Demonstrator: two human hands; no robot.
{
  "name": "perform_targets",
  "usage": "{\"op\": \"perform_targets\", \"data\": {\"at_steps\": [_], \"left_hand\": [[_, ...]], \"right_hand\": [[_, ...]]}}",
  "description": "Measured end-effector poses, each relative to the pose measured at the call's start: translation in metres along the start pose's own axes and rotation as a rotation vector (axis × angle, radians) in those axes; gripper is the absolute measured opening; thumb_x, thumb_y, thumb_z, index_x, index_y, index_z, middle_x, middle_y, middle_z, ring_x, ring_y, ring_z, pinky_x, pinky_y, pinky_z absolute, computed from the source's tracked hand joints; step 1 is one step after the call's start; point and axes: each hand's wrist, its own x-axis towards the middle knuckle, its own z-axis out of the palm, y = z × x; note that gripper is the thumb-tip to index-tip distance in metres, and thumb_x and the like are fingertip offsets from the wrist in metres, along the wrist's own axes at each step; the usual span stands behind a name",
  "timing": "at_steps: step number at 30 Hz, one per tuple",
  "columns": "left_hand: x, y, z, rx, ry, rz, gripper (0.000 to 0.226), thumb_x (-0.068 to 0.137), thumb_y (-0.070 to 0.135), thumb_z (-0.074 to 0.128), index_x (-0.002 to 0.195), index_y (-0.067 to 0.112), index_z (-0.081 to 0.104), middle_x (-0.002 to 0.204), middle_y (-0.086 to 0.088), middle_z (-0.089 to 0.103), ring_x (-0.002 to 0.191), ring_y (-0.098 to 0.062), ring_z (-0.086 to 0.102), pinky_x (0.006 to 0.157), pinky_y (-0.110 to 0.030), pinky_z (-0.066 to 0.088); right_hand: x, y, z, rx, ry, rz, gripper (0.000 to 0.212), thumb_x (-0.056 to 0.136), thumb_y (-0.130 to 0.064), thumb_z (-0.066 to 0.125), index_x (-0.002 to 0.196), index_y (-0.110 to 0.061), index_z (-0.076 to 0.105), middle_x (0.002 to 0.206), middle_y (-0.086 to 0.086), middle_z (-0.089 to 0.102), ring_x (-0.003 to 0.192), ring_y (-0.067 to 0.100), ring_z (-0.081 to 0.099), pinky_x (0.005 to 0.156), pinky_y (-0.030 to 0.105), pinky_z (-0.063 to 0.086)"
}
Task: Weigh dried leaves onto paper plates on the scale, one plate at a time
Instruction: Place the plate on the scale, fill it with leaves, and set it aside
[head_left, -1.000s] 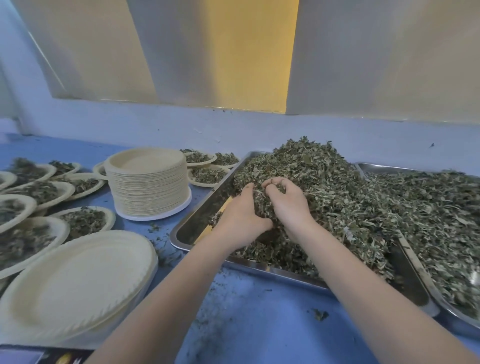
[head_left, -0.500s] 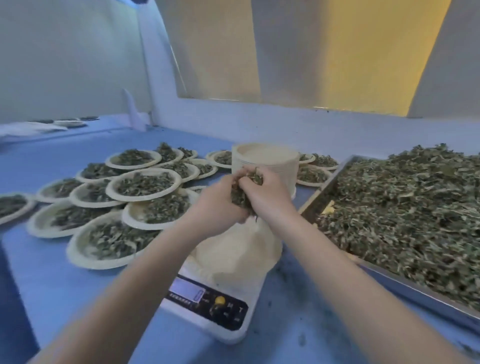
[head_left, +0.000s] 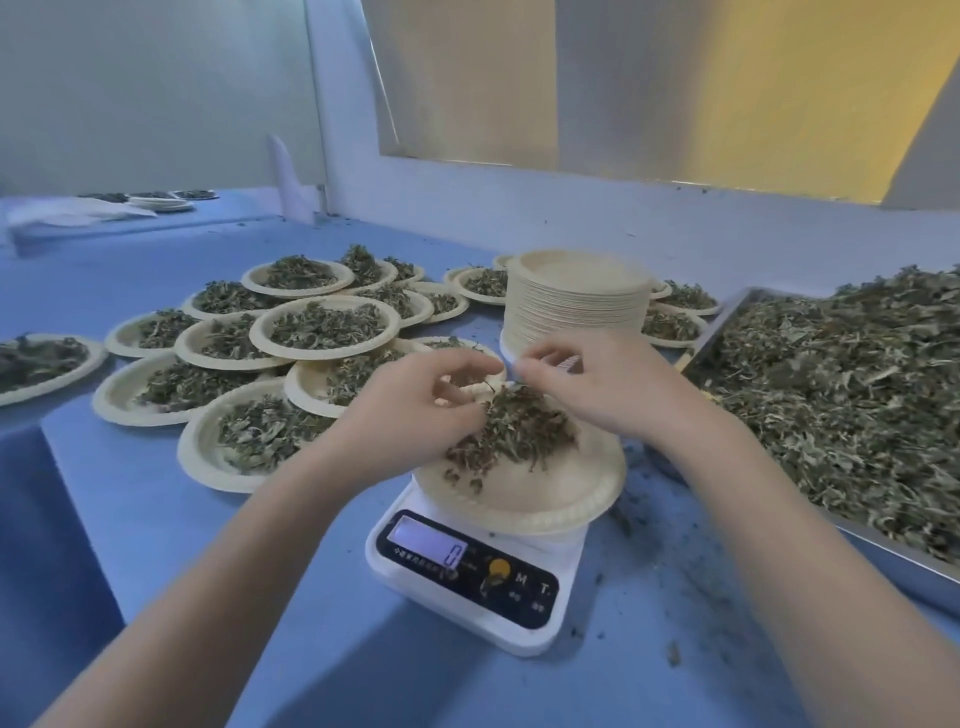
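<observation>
Both hands hover with loosely spread fingers, holding nothing, the left hand (head_left: 415, 410) and right hand (head_left: 597, 389) either side of a small heap of dried leaves (head_left: 511, 434) lying on the paper plate (head_left: 550, 493) that sits on the scale (head_left: 467, 577) just below them on the bench (head_left: 218, 545)

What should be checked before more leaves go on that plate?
1. Plate sits on the scale: ok.
2. Leaves lie on the plate, none seen over its rim: ok.
3. Display reading: one digit like a 0 shows, the rest is blurred: cannot tell.
4. Left hand off the load: not ok, its fingers touch the leaves.
5. Right hand off the plate: cannot tell.
6. Tray has leaves to spare: ok.
</observation>
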Motion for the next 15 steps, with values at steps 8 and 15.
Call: {"op": "perform_targets", "data": {"at_steps": [8, 15], "left_hand": [[0.010, 0.004, 0.012, 0.002, 0.123, 0.072, 0.030, 0.085, 0.008, 0.057, 0.094, 0.033, 0.071, 0.093, 0.022, 0.069, 0.085, 0.001, 0.061, 0.075, -0.017, 0.049], [0.026, 0.033, 0.039, 0.050, 0.079, 0.090, 0.020, 0.081, 0.011, 0.057, 0.085, 0.028, 0.067, 0.074, 0.011, 0.064, 0.062, 0.002, 0.054, 0.052, -0.007, 0.039]], "right_hand": [[0.000, 0.004, -0.008, 0.068, 0.014, -0.005, 0.020, 0.087, -0.048, 0.057, 0.098, -0.036, 0.069, 0.097, -0.014, 0.067, 0.092, 0.005, 0.060, 0.079, 0.025, 0.045], [-0.004, 0.014, -0.023, 0.041, 0.024, -0.009, 0.025, 0.091, -0.019, 0.048, 0.098, -0.033, 0.068, 0.097, -0.004, 0.069, 0.062, 0.000, 0.061, 0.042, 0.011, 0.039]]}}
